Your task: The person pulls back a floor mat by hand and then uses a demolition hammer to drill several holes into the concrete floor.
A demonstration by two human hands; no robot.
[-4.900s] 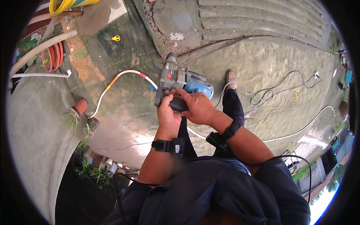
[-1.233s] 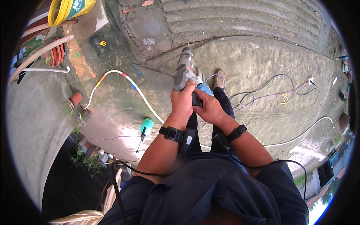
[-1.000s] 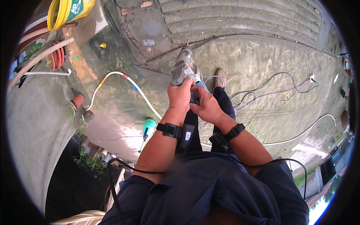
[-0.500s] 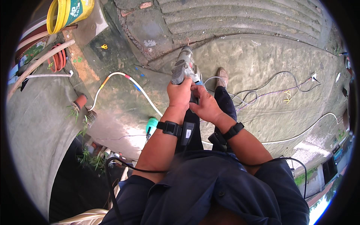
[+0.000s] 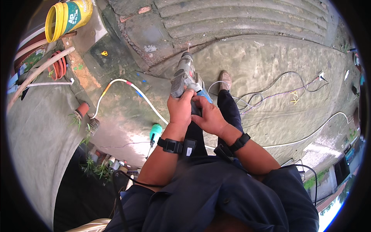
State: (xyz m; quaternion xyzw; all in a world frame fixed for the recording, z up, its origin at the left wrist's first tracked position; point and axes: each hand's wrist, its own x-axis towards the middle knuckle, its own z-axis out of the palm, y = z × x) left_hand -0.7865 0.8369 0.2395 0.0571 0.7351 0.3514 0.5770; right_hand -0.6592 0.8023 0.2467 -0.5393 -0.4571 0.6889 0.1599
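the left hand (image 5: 179, 109) has its fingers wrapped tight round the grey rear body of the power drill (image 5: 184, 76), and the right hand (image 5: 208, 118) is clamped just beside it, lower down on the blue handle, the two hands touching. from those fingers the drill runs up and away from the person, its long axis tilted slightly to the right as it goes, with the chuck and a thin bit at the far end; the bit's tip meets, or comes very near, the seam where the mossy concrete floor (image 5: 270, 65) gives way to the ribbed concrete slab (image 5: 239, 19). whether it actually touches is too small to tell. the left hand sits nearer the chuck, the right nearer the person's body. one shoe (image 5: 224, 79) stands on the floor just right of the drill, among grey cables (image 5: 270, 83) that loop off to the right. a green-handled screwdriver (image 5: 154, 133) lies on the floor left of the left forearm, and a white hose (image 5: 127, 87) curves past it. a yellow bucket (image 5: 65, 19) sits well apart at the upper left.
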